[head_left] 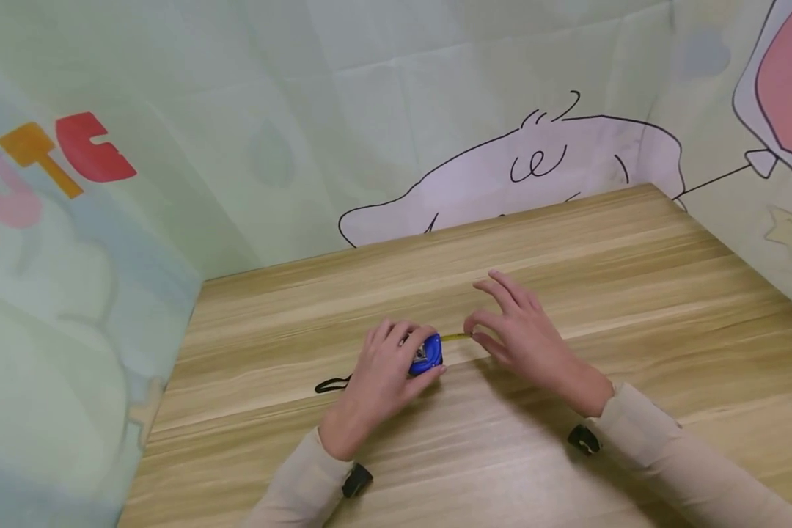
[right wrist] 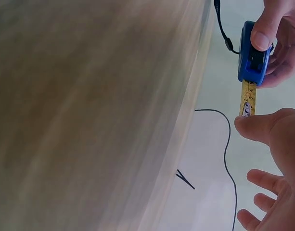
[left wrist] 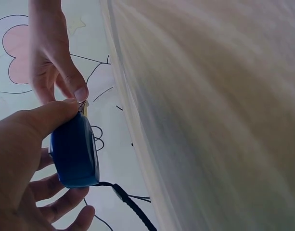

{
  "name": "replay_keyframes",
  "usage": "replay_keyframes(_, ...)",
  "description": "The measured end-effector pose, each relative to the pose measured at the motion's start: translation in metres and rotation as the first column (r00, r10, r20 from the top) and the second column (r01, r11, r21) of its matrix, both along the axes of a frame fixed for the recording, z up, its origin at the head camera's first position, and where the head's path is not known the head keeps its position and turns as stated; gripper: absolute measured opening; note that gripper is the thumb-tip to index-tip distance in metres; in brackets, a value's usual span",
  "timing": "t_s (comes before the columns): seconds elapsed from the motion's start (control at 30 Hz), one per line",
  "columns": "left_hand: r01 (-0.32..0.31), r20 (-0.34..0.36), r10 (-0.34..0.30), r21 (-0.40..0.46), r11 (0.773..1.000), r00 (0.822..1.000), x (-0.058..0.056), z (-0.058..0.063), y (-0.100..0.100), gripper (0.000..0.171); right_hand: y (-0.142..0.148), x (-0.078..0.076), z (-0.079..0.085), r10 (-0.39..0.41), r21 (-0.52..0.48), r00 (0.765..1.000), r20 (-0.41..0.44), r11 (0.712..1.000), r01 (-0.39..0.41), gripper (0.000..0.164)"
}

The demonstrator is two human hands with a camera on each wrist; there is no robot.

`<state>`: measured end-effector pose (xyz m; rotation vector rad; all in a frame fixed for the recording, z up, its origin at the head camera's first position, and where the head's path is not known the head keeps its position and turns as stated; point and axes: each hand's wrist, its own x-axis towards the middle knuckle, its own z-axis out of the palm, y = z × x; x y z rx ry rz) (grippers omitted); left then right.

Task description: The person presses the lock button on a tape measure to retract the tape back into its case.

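A blue tape measure (head_left: 429,355) is gripped in my left hand (head_left: 387,370), thumb on its near side and fingers over the top. A short length of yellow tape blade (right wrist: 249,95) sticks out of the case toward the right. My right hand (head_left: 521,341) pinches the metal end of the blade between thumb and index finger, its other fingers spread away. In the left wrist view the blue case (left wrist: 75,151) shows edge-on. A black wrist strap (head_left: 332,385) trails from the case to the left of my left hand.
Under both hands is a wood-grain table (head_left: 290,308). Cloth walls with cartoon drawings (head_left: 554,154) stand behind it and at both sides. Black wrist bands (head_left: 358,481) show at both cuffs.
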<state>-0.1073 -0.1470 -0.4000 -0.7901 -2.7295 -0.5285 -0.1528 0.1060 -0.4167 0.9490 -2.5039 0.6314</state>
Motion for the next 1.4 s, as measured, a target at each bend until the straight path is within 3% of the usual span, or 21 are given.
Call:
replay_keyframes(0.37, 0.028, 0.010, -0.028, 0.026, 0.999, 1.000, 0.000, -0.001, 0.003, 0.052, 0.000, 0.001, 0.001, -0.001, 0.024, 1.000, 0.004, 1.000, 0.001, 0.018)
replay_keyframes(0.6, 0.015, 0.032, -0.015, 0.023, 1.000, 0.999, -0.001, -0.001, 0.004, 0.051, 0.002, 0.002, 0.000, -0.030, 0.055, 1.000, 0.003, 0.998, 0.030, 0.036)
replay_keyframes(0.87, -0.002, 0.031, 0.002, -0.003, 1.000, 1.000, 0.000, 0.000, 0.002, 0.053, 0.007, 0.002, 0.001, -0.052, 0.065, 0.997, 0.063, 0.997, 0.048, 0.039)
replay_keyframes(1.03, -0.010, 0.043, 0.011, -0.035, 0.999, 0.999, 0.000, -0.001, 0.001, 0.052, 0.007, 0.002, 0.001, -0.051, 0.071, 0.996, 0.078, 0.996, 0.045, 0.037)
replay_keyframes(1.4, -0.085, 0.106, 0.101, -0.150, 0.985, 0.989, 0.000, -0.002, 0.004, 0.059, 0.010, 0.001, 0.001, -0.052, 0.050, 0.994, 0.096, 0.998, 0.047, 0.035)
